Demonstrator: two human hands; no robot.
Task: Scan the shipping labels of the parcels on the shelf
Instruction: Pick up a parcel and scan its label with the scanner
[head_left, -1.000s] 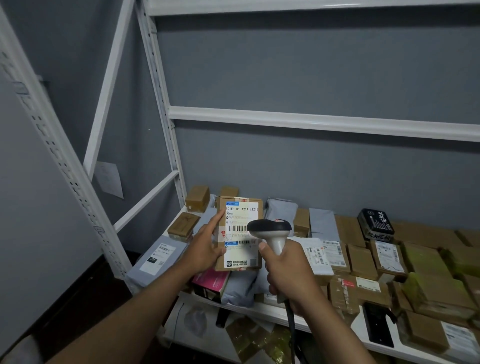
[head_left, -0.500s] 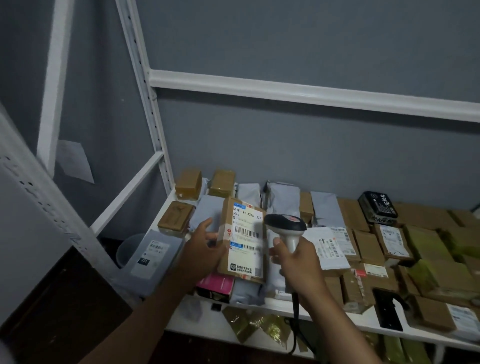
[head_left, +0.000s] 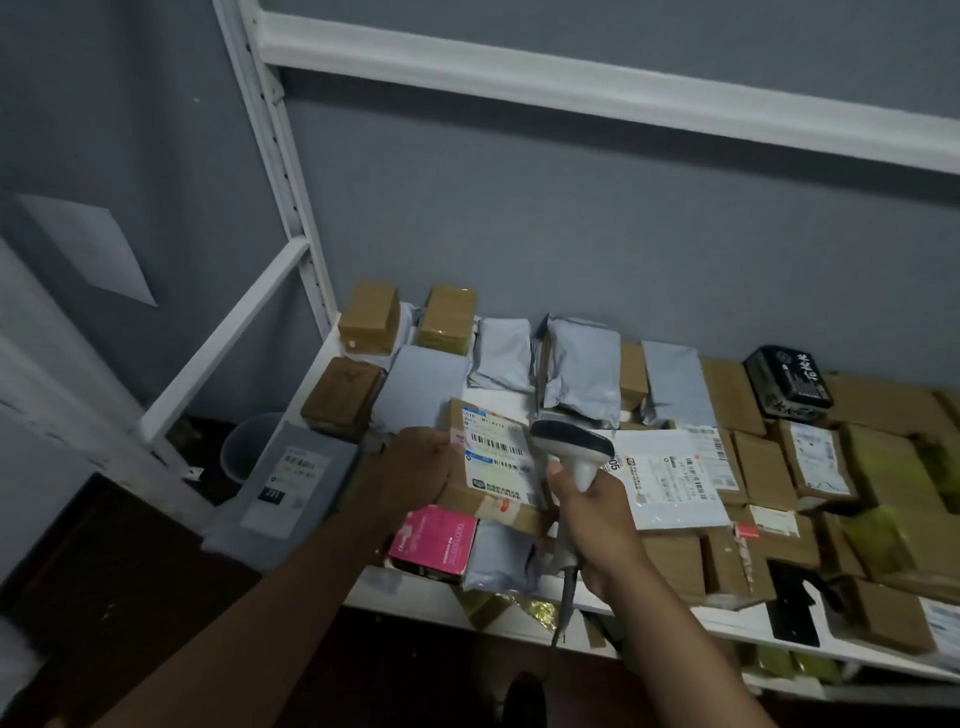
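Gripping the pale grey handle of a handheld barcode scanner (head_left: 570, 457), the right hand (head_left: 597, 514) has its fingers wrapped round the grip, and the scanner's dark-topped head sits just right of a brown cardboard parcel (head_left: 493, 467). A thin cable hangs from the handle's lower end. The left hand (head_left: 410, 467) holds that parcel by its left edge, fingers curled round the side, with the box low over the other packages near the front of the white metal shelf (head_left: 415, 597). Its white shipping label (head_left: 496, 454), printed with barcodes, faces up towards the camera.

Below the held box lie a pink carton (head_left: 434, 543) and a grey plastic mailer bag (head_left: 501, 561) at the shelf's front edge. A larger grey mailer with a label (head_left: 288, 483) overhangs the left end. To the right, a white mailer with printed labels (head_left: 670, 475) rests on rows of brown boxes.

Farther back stand two taped tan boxes (head_left: 369, 317), several grey bags (head_left: 584, 364), and a black carton with white lettering (head_left: 789, 382), all against the grey wall (head_left: 571, 208).
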